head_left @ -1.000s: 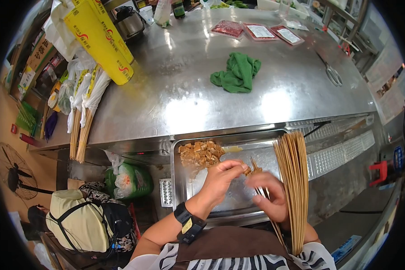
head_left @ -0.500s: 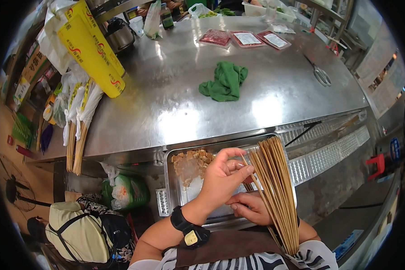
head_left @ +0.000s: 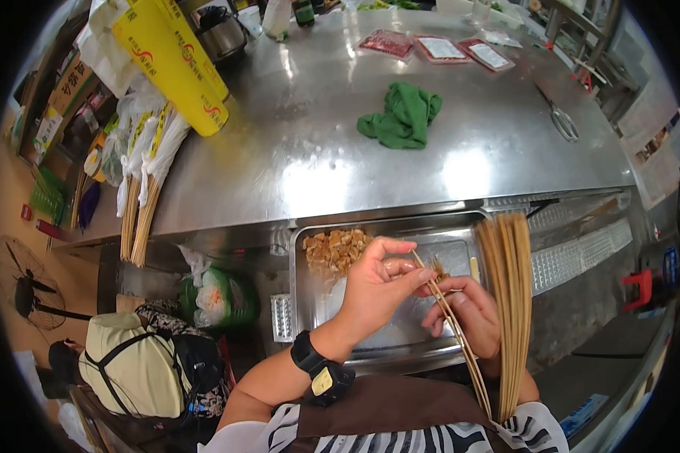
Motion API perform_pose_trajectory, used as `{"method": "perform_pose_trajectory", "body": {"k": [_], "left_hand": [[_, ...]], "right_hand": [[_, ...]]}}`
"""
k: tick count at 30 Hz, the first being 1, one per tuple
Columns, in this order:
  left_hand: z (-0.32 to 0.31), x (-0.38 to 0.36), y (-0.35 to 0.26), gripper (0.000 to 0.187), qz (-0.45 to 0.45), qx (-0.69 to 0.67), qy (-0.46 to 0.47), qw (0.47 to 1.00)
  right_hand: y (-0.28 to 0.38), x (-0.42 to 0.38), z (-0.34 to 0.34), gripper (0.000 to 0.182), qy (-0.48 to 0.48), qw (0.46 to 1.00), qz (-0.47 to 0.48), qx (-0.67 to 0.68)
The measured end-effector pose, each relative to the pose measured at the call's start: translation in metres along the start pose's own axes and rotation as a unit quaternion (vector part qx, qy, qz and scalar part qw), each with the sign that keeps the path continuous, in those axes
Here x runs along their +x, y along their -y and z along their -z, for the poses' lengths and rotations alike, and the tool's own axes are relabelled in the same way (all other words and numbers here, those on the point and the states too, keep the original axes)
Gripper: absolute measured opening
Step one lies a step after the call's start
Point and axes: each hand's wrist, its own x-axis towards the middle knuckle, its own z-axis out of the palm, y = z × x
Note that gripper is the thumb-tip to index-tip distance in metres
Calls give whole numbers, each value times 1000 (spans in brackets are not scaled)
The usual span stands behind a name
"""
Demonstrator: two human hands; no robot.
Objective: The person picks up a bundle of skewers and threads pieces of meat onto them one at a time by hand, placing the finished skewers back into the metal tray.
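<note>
Pinching a couple of thin sticks (head_left: 462, 340) near the upper end, between thumb and fingertips of the left hand (head_left: 385, 283), with the lengths slanting down toward five o'clock. Curling the fingers of the right hand (head_left: 472, 317) close by, at four o'clock from the left; cannot tell whether grasping the same sticks or merely touching. Between the two hands, a small brown clump (head_left: 437, 268), too blurred to make out fully. On the left wrist, a black wristband (head_left: 321, 381) with a yellow patch; at about six o'clock, a brown apron (head_left: 400, 408). At four o'clock from the hands, alongside the right forearm, a thick bundle of bare sticks (head_left: 510, 317), nearly upright in view. Directly under both hands, a shallow metal tray (head_left: 329, 306), with a heap of brown chunks (head_left: 336, 251) in the far corner at ten o'clock and a pale yellowish strip (head_left: 474, 269) at two o'clock, by the opposite wall. Beyond, toward twelve, a steel table (head_left: 295, 128), bearing a crumpled green cloth (head_left: 400, 117) and, farther back, three flat packs with red contents (head_left: 442, 49) in a row. At one o'clock, scissors (head_left: 563, 124); between ten and eleven, yellow rolls (head_left: 181, 68) with printed lettering; at ten, stick bundles (head_left: 153, 170) partly wrapped in white plastic. Below table level, a green bin (head_left: 238, 298) at nine o'clock; between eight and nine, another person (head_left: 132, 366) in a pale yellow top; farther out at nine, a fan (head_left: 26, 287). Well apart at three o'clock, a red stool-like object (head_left: 636, 289).
</note>
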Motion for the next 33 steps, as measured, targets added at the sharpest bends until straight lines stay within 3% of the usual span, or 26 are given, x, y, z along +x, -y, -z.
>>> {"method": "perform_pose_trajectory", "body": {"k": [3, 5, 9, 14, 16, 17, 19, 21, 23, 27, 33], "left_hand": [[5, 1, 2, 33, 13, 6, -1, 1000], [9, 2, 7, 30, 38, 22, 5, 999], [28, 7, 7, 22, 70, 48, 2, 996], [88, -5, -18, 14, 43, 209, -98, 972], [108, -23, -24, 14, 115, 463, -139, 868], [108, -29, -23, 14, 116, 464, -143, 867], [107, -43, -20, 14, 34, 692, -70, 718], [100, -47, -11, 16, 8, 725, -73, 685], [97, -47, -2, 19, -38, 801, -62, 594], [103, -42, 12, 23, -38, 828, -61, 557], [108, -37, 14, 23, -8, 820, -69, 568]], "right_hand": [[6, -2, 0, 27, 9, 997, -15, 81], [1, -2, -4, 28, 3, 1000, 9, 2], [-3, 1, -7, 39, -9, 998, -43, -53], [-8, 0, -3, 39, -19, 990, -36, -135], [-16, 1, -3, 40, -13, 989, -30, -144], [-19, 1, -3, 40, -9, 987, -25, -156], [-21, 2, -6, 39, -4, 990, -36, -138], [-20, 3, -8, 39, 17, 981, -30, -189], [-18, 4, -9, 38, 19, 981, -28, -193], [-17, 1, -8, 38, 6, 985, -26, -168], [-25, -1, -4, 39, 4, 990, -17, -138]]}}
